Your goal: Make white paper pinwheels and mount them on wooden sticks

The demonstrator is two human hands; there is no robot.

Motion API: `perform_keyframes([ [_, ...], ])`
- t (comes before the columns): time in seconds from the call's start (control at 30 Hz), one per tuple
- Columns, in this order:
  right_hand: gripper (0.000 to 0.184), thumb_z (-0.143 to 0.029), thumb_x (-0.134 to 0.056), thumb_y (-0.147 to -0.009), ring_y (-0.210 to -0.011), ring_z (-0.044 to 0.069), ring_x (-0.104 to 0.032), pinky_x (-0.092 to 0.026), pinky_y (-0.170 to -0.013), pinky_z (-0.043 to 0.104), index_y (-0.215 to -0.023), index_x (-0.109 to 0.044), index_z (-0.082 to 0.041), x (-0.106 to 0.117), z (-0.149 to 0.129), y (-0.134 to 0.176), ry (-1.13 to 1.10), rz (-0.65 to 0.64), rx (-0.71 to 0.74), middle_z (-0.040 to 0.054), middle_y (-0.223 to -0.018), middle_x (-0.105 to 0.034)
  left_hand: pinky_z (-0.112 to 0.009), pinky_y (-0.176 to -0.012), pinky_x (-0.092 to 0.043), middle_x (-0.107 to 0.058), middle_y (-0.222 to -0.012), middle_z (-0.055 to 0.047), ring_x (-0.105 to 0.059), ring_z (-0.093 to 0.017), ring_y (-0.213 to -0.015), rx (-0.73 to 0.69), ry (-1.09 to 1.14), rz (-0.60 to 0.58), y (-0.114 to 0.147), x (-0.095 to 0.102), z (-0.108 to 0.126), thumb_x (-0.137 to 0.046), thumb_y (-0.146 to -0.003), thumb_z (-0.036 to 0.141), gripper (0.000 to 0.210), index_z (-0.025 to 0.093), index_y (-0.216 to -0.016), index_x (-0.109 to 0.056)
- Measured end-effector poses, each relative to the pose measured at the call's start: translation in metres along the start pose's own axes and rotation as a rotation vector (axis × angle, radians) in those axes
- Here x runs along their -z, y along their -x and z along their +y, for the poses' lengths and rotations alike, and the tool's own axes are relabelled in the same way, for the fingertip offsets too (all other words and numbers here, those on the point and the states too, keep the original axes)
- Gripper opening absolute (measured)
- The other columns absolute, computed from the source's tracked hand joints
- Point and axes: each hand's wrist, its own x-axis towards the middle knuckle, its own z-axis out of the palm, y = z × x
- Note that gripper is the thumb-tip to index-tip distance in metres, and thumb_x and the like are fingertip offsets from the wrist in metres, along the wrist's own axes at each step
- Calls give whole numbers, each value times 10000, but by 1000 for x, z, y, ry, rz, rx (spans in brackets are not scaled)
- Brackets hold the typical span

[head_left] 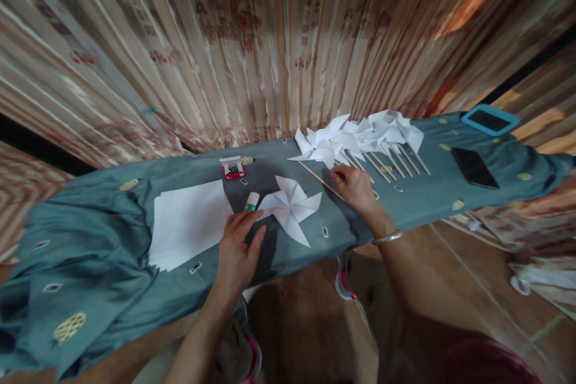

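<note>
A white paper pinwheel (pixel 291 205) without a visible stick lies flat in the middle of the cloth-covered table. My left hand (pixel 236 249) rests at its left, thumb apart from the fingers, index fingertip at the tip of one blade. Just behind those fingers is a glue stick (pixel 251 201), partly hidden. To the right, my right hand (pixel 354 187) has its fingers pinched together beside a thin wooden stick (pixel 319 179); whatever is between the fingertips is hidden. Beyond this hand, finished-looking pinwheels (pixel 330 141) on wooden sticks overlap in a row.
A stack of white paper (pixel 186 225) lies on the left, with a small open red box (pixel 233 169) behind it. At the right end are a dark phone (pixel 474 168) and a blue-framed tablet (pixel 490 119). A curtain (pixel 279 42) hangs behind the green cloth (pixel 112 216).
</note>
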Motion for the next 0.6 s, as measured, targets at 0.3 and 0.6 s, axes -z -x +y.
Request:
perform_keyframes([
  [0.3,234,-197,-528,-890,-991,226,-684,-502,-895,353,-1024,-720,-192,-21,-58,8,-312,-113,246,78,-1055,-744,-414,-903,-524,-714,-1014,-74,-631,-235,-983,-8,84,-14,-4,-10,14,-579,-863,199,194,230,-1014,-696],
  [0.6,196,-126,-566,-860,-1210,256,-560,-401,-1049,393,-935,-745,-151,-43,-153,-34,-221,-222,523,146,-1282,-620,-385,-906,-505,-706,-1011,-94,-621,-222,-979,-19,210,52,0,-3,16,-589,-849,133,219,166,-1038,-695],
])
